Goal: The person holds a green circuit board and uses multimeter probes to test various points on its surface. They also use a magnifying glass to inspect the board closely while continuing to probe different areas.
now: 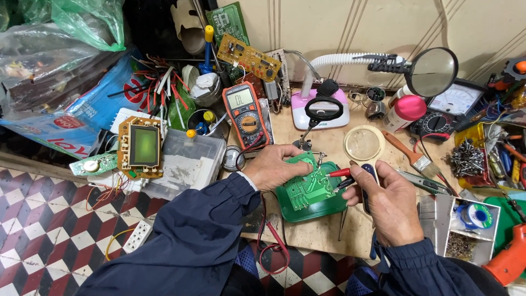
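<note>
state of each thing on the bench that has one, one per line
left hand: pressing down the green circuit board
right hand: gripping red and black probes, tips on the board
orange multimeter: display on
magnifier lamp: unlit
clear lidded box: closed

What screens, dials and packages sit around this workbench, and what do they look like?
Orange handheld multimeter: behind the left hand, grey rectangular screen.
Bare yellow-green display panel: far left, on a tan board.
Black analogue meter: right, white dial face.
Blue plastic package: left, red and white print.
</note>
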